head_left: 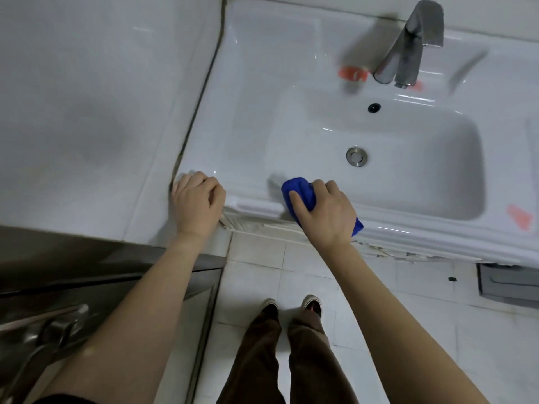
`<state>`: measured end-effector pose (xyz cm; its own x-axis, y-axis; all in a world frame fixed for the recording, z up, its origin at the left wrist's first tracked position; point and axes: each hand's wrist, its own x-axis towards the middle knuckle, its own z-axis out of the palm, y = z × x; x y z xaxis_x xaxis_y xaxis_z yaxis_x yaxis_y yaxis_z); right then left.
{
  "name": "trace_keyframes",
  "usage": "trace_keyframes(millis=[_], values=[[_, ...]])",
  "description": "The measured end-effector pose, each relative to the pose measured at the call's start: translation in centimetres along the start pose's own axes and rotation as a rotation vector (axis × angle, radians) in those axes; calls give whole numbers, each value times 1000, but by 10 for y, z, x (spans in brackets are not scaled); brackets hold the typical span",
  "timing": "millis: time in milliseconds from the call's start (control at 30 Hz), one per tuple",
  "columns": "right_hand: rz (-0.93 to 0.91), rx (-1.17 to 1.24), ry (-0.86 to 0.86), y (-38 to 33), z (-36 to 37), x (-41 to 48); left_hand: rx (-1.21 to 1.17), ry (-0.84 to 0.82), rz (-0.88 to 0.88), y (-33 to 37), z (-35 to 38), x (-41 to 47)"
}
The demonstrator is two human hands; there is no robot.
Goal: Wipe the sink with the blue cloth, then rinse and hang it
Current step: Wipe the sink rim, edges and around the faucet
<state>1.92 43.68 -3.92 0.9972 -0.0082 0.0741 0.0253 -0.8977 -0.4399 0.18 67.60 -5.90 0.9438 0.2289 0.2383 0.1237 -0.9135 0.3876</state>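
White-tiled bathroom, head view only: glossy white sink (256, 118) fills the upper right of the frame, grey tap (408, 51) at top right, drain (356, 156) mid-basin, tiled floor (379, 301) along the bottom.

Blue cloth (297, 189) sits at frame centre, on the sink's front rim at the basin's near-left corner, bunched into a wad. Right hand (325, 211) lies over it, fingers (297, 204) curled down and closed on the cloth; 1 corner pokes out below the palm.

Left hand (198, 201) is left of centre, on the sink's front-left corner, fingers curled, holding nothing; looks like a brace.

Handling, my read: cloth is light, soft, fully compliant, likely grippy on glaze when damp, slicker when soaked. Keep it wadded under the palm for wiping pressure. For rinsing, open it out; for hanging, take it by an edge or 2 corners. Wet ceramic is slippery, so watch the bracing hand.
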Motion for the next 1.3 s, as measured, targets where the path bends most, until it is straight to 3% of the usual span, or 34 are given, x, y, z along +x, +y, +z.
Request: trace_keyframes(millis=[133,367,500,667,800,933,1033,1167,1300], values=[[-107,11,-14,14,-10,1,-9,-3,-22,1,2,-1],[-146,44,89,-74,48,-1,19,-9,-8,-2,4,-1],[-122,17,142,-15,20,-5,7,32,5,-2,6,-2],[99,-70,241,96,-40,-11,-3,83,-12,-2,12,-1],[115,-74,271,75,-21,-9,13,107,-15,-4,16,-2],[-9,-10,273,12,13,-7,35,96,-29,-5,17,-2],[-90,-34,281,29,7,-8,15,72,-20,-5,13,-2],[44,-36,384,99,-26,-14,32,62,-27,1,10,-3],[155,-26,412,86,-15,-12,66,41,-32,5,9,-2]])
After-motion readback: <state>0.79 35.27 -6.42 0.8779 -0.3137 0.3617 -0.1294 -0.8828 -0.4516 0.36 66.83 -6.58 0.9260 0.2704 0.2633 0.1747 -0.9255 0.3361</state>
